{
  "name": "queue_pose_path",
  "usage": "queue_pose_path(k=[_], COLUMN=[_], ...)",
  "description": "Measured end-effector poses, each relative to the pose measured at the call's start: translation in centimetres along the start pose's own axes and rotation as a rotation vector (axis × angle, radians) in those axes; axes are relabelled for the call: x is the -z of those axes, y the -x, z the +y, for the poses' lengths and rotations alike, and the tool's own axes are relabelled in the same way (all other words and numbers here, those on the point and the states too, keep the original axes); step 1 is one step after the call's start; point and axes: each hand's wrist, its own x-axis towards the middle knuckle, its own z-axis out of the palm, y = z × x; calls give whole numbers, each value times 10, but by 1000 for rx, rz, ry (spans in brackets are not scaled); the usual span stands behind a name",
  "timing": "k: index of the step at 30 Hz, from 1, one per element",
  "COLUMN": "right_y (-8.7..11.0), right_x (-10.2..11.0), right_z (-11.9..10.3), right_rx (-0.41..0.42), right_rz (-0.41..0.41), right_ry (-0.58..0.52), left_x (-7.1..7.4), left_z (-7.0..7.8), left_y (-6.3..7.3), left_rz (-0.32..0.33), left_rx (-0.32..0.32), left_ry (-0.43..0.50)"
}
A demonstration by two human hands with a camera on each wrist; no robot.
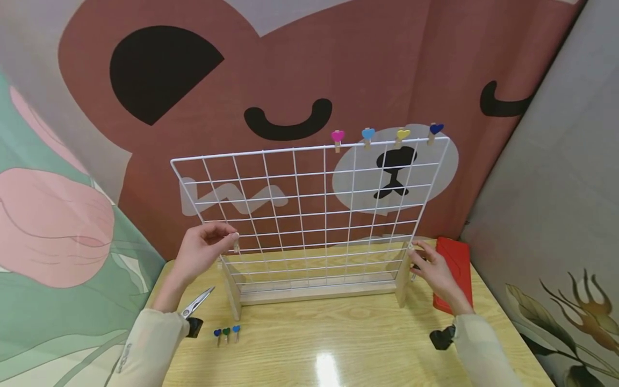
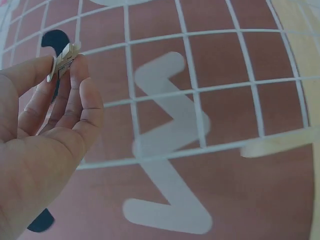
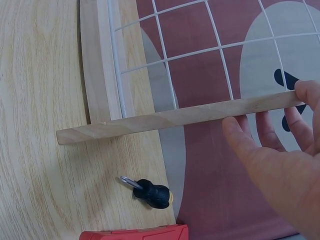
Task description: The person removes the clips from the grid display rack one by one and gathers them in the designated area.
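My left hand (image 1: 205, 248) pinches a small wooden clothespin (image 2: 65, 59) between thumb and fingertips, in front of the left part of a white wire grid panel (image 1: 251, 152). The panel stands upright in a wooden base (image 1: 319, 293). At its right side, my right hand (image 1: 432, 266) grips the wooden side post (image 3: 180, 116), thumb and fingers at its upper end. Along the panel's top wire sit several heart clothespins: pink (image 1: 338, 136), light blue (image 1: 368, 134), yellow (image 1: 402, 135) and dark blue (image 1: 436, 129).
Three heart clothespins (image 1: 226, 332) lie on the table at front left, near scissors (image 1: 197, 302) partly hidden by the left sleeve. A red case (image 1: 454, 258) lies at the right. Beside the post is a stubby black screwdriver (image 3: 154, 195). Printed cloth (image 1: 290, 70) hangs behind.
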Motion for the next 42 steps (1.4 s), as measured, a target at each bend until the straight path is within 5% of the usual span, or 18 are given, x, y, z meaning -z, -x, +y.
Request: queue_pose_path(k=[28, 42], right_y=[0, -2], right_x=[0, -1], right_z=[0, 2], right_rx=[-6, 3], right_rz=[5, 4], right_ry=[-19, -21], left_x=[-2, -15], left_z=[-117, -160], left_y=[52, 82], left_rz=[-33, -37], left_rx=[275, 440], left_ry=[2, -63])
